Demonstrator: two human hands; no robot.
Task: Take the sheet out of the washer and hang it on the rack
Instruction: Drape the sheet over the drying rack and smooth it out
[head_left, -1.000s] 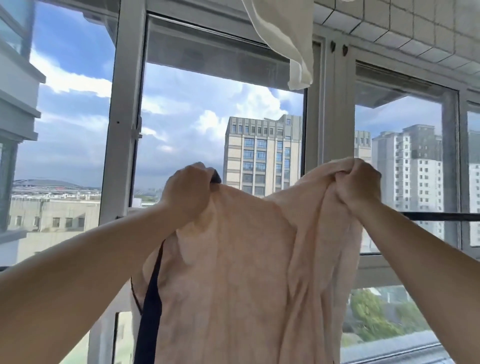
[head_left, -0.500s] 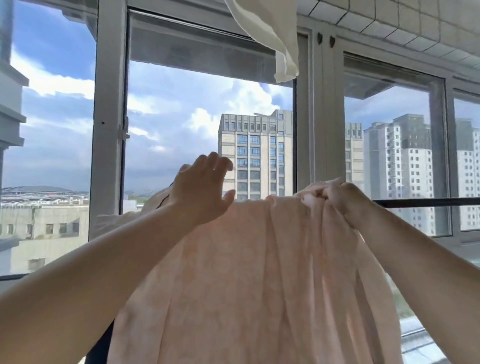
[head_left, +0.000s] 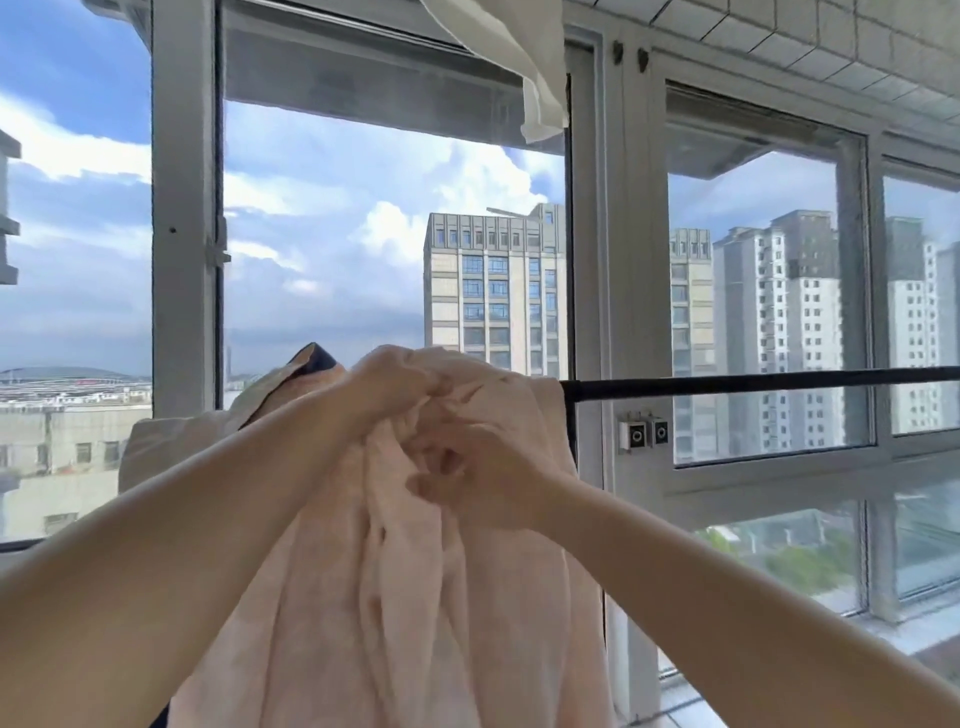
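Nearest, both forearms reach in from 7 and 5 o'clock and meet at centre. Left hand (head_left: 395, 382) grips a bunched fold of the pink sheet (head_left: 415, 597) at its top; right hand (head_left: 467, 478) sits just below it, fingers curled into the fabric, pinching it too. Sheet is already draped over the black rack bar (head_left: 727, 382), hanging down towards 6 o'clock, w/ a dark-backed corner (head_left: 317, 358) sticking up at 11 o'clock. Bare bar runs off to 3 o'clock.

To do it well, IMO: unbunch the gather, slide fabric along the bar towards 3, even out both drops so it won't slip off.

Behind: window frame (head_left: 184, 208), a white cloth (head_left: 535, 93) hanging at 12 o'clock, tower blocks (head_left: 493, 291) beyond.
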